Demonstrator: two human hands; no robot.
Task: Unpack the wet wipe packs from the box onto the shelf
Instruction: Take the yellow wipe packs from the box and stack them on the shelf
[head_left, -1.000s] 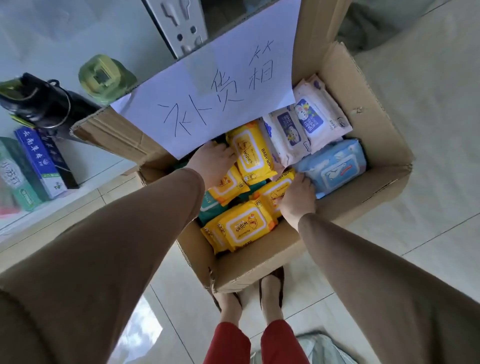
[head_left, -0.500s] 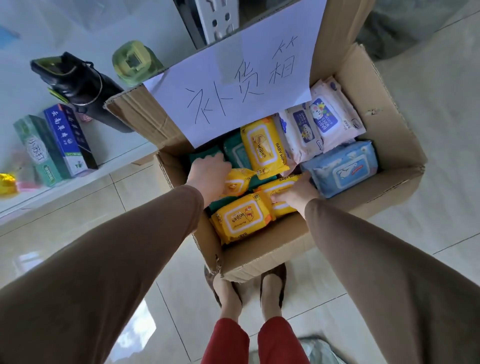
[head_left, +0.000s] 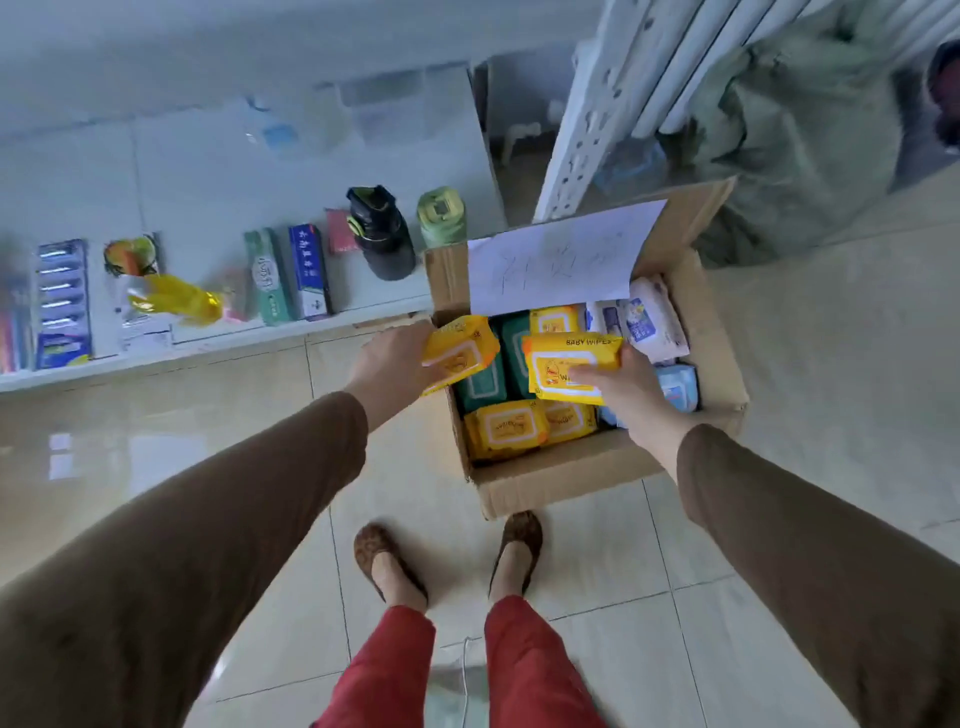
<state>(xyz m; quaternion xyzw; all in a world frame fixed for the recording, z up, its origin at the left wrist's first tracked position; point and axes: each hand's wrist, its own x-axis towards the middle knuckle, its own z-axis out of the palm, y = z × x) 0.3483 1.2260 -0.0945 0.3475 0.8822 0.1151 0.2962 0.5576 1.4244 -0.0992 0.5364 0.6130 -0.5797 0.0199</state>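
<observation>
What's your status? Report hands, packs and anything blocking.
Left hand grips yellow pack; right hand grips second yellow pack. Both above box. Shelf to left, nothing blocking.

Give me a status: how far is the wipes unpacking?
Done: no wipe pack visible on the shelf yet. In hand: left hand and right hand each grip a yellow pack above the box. Left: yellow, green, white and blue packs inside.
</observation>
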